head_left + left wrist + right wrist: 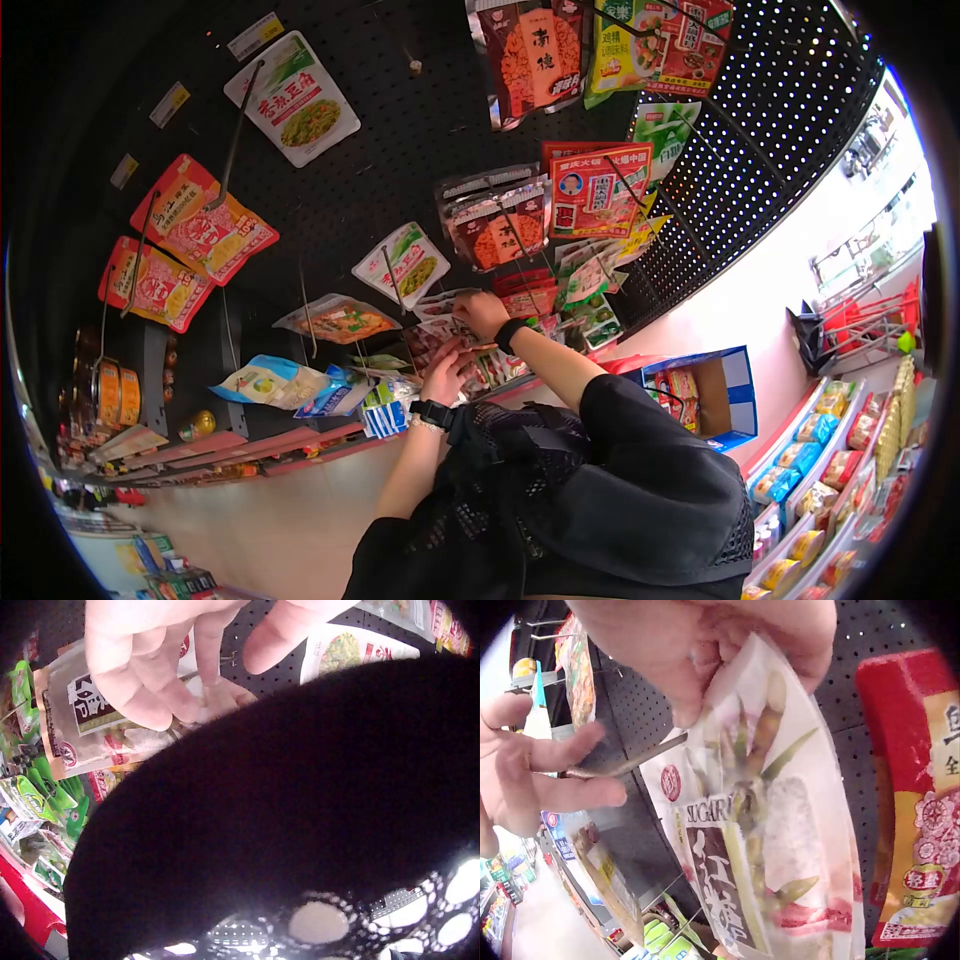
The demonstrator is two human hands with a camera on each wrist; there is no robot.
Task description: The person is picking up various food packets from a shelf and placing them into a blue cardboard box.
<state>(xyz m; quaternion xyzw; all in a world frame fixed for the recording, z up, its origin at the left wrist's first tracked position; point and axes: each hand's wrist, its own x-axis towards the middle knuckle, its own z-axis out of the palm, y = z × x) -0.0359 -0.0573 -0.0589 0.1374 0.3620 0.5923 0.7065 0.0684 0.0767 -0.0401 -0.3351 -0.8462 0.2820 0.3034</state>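
In the right wrist view my right hand [727,637] pinches the top of a clear-and-white bag of sugar [791,825] printed "SUGAR" with a sugarcane picture. A metal display hook [649,755] runs up to the bag's top edge. My left hand [525,761] is at the hook's outer end, its fingers spread with the rod between two of them and the thumb apart. The head view has my right hand [482,312] just beyond my left hand [447,372], over hanging packets. In the left wrist view the bag [60,712] shows behind the left fingers [142,697].
Red pouches [200,220] and white pouches [405,265] hang on hooks from the black pegboard. Seasoning packets [600,190] hang at the right. Blue-and-white bags [270,382] are left of my hands. A blue-edged box [725,395] stands by my right arm.
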